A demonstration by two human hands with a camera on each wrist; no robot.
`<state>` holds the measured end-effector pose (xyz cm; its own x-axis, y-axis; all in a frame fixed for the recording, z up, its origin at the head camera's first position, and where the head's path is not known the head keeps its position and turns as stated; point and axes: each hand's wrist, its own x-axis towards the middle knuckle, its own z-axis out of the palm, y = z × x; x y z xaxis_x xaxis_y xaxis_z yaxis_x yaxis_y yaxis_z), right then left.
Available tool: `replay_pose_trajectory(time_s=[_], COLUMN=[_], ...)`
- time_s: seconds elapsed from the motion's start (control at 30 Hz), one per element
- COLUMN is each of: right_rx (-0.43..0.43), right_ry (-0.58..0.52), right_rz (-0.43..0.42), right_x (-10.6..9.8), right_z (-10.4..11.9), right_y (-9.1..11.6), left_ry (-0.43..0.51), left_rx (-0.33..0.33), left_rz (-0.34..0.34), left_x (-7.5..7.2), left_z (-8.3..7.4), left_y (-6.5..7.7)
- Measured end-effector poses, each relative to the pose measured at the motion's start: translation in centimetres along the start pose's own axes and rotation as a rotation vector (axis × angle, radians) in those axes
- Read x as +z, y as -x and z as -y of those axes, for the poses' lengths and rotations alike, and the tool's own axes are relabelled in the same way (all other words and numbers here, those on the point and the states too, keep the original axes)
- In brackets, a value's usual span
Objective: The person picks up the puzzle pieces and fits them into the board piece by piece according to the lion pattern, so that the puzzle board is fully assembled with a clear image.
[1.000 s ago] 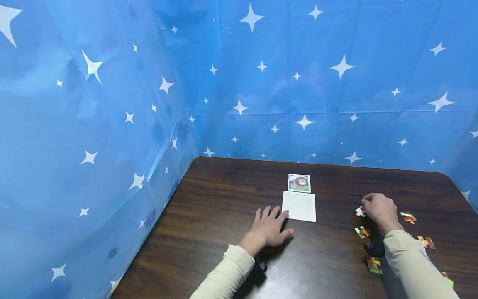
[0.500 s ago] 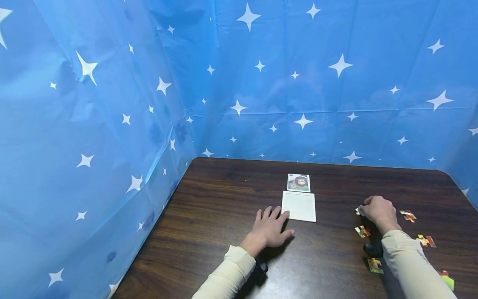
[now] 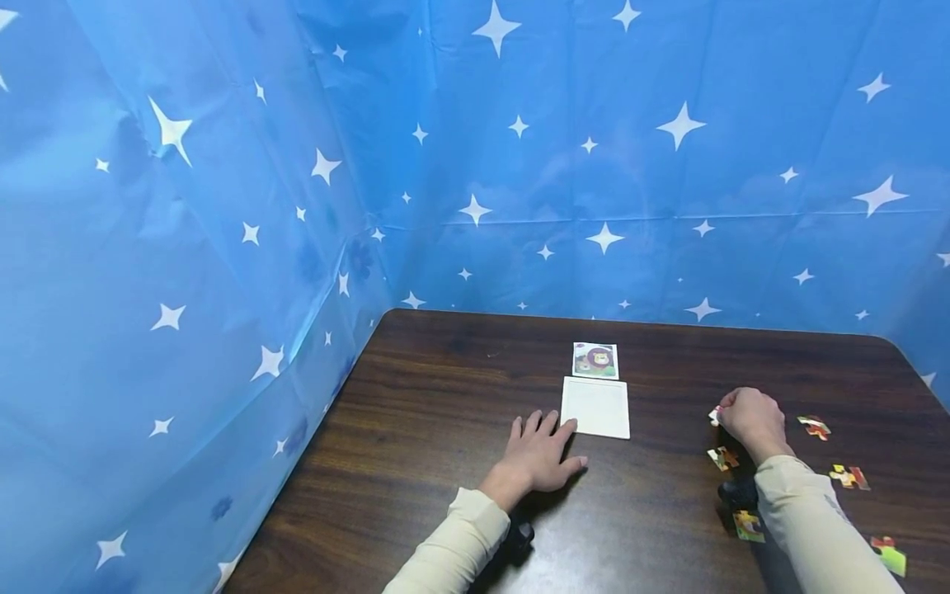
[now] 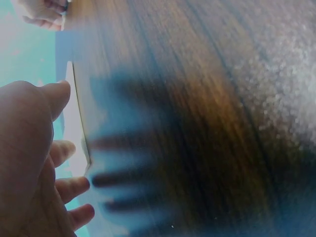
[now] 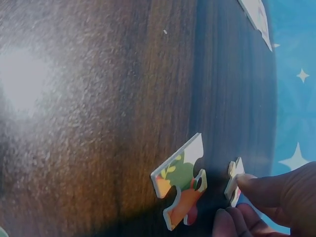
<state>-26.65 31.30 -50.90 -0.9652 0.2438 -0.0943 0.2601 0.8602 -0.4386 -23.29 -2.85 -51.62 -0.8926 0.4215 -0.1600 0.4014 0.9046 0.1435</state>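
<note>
My left hand (image 3: 536,462) lies with its fingers spread, a fingertip at the lower left corner of a square white puzzle tray (image 3: 598,407). In the left wrist view, the fingers reach to the tray's edge. Over on the right, my right hand (image 3: 755,419) pinches a small jigsaw piece (image 5: 234,183) at its edge, the thumb on top and the other fingers curled close to it. Most of that piece's picture is hidden by the thumb and the angle. Another jigsaw piece (image 5: 183,182), green and orange, lies nearby on the table.
A lion picture card (image 3: 595,360) lies directly behind the tray. Several loose jigsaw pieces surround the right arm, among them a red and white piece (image 3: 815,427), a yellow and red piece (image 3: 848,477) and a green piece (image 3: 889,555). A blue starry curtain (image 3: 631,165) borders the table.
My right hand's fingertips have come down to the white-edged jigsaw piece and taken hold of it. The left hand stays by the tray.
</note>
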Motion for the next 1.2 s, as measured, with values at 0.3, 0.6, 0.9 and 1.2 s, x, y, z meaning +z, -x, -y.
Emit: replay_pose_trajectory(time_s=[0.3, 0.6, 0.9, 1.2], right_rx=[0.006, 0.169, 0.209, 0.222], right_ry=[0.005, 0.033, 0.003, -0.009], right_rz=[0.04, 0.026, 0.011, 0.037], right_x=[-0.3, -0.1, -0.2, 0.3], right_z=[0.6, 1.6, 2.3, 3.2], right_y=[0.1, 0.5, 0.6, 0.3], left_ry=[0.002, 0.02, 0.009, 0.006], left_rx=[-0.003, -0.009, -0.014, -0.009], left_rz=[0.007, 0.01, 0.0, -0.009], left_x=[-0.1, -0.5, -0.4, -0.2], left_z=[0.0, 0.0, 0.1, 0.2], left_y=[-0.1, -0.3, -0.3, -0.5])
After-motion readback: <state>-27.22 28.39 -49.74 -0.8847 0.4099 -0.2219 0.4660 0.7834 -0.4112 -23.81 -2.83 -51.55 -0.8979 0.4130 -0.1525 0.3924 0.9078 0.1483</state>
